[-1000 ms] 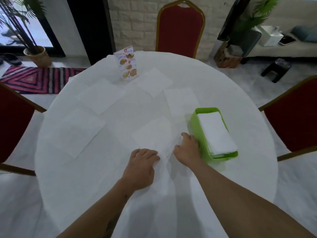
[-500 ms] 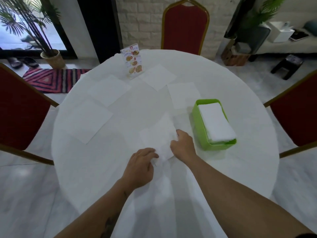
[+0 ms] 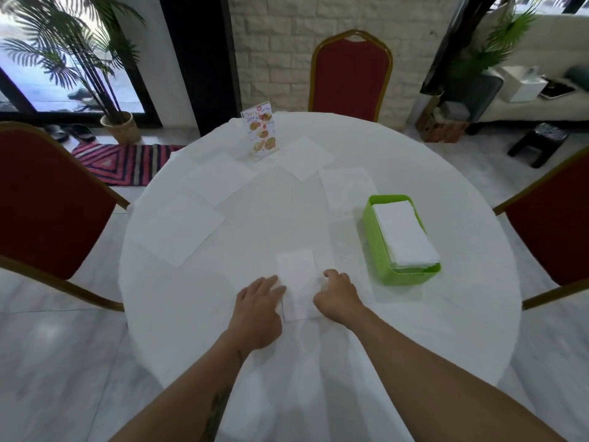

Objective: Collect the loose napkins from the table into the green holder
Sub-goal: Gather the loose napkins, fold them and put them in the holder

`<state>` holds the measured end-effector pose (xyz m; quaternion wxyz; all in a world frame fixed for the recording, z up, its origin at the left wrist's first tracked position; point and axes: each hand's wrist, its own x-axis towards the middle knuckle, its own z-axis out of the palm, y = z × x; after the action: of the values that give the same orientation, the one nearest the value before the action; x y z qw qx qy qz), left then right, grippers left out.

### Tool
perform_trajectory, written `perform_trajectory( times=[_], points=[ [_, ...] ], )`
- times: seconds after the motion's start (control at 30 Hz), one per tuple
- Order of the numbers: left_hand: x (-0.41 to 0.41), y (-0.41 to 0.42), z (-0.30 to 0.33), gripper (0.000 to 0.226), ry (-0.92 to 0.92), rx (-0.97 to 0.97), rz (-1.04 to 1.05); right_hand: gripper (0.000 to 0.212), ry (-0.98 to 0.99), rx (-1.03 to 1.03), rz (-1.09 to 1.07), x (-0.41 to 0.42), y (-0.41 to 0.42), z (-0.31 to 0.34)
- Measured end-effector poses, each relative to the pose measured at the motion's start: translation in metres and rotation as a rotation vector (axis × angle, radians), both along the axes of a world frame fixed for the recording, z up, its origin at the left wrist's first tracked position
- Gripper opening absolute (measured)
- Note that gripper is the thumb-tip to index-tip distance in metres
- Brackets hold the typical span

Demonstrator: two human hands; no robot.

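i see a folded napkin (image 3: 298, 283) between the hands: my left hand (image 3: 259, 309) lies flat at its edge, right hand (image 3: 336, 296) curled beside it, near the green holder (image 3: 382, 266).

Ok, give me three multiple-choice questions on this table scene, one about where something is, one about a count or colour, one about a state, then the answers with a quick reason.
1. Where does the folded napkin lie?
A. between the two hands
B. inside the holder
C. beside the menu card

2. How many unfolded napkins lie flat on the table?
A. one
B. four
C. seven

3. What state is the green holder in?
A. empty
B. tipped over
C. upright, holding a white stack

Answers: 1 A, it sits between the left hand and right hand. 2 B, four flat squares show on the far half of the table. 3 C, the stack of napkins fills it.
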<state>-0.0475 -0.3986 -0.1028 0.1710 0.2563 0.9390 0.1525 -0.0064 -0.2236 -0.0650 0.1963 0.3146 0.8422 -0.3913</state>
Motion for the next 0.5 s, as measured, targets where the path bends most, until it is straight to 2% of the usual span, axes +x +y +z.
perform_trajectory(
  times=[0.1,0.17,0.3,0.4,0.5],
  points=[
    [0.007,0.001,-0.002,0.066,0.002,-0.053,-0.086,0.058,0.021,-0.146,-0.127,-0.001,-0.001,-0.002],
    [0.01,0.002,-0.003,0.065,0.015,-0.046,-0.103,0.051,0.012,-0.173,-0.15,-0.003,-0.001,-0.003],
    [0.014,0.002,-0.005,0.063,-0.003,-0.022,-0.094,0.004,0.041,-0.254,-0.225,-0.005,-0.006,-0.004],
    [0.012,0.003,-0.003,0.062,-0.007,0.009,-0.083,0.012,0.075,-0.278,-0.26,-0.005,-0.006,-0.008],
    [0.01,0.006,0.0,0.061,-0.037,0.079,-0.031,0.017,0.141,-0.164,-0.213,-0.004,-0.005,-0.007]
  ],
)
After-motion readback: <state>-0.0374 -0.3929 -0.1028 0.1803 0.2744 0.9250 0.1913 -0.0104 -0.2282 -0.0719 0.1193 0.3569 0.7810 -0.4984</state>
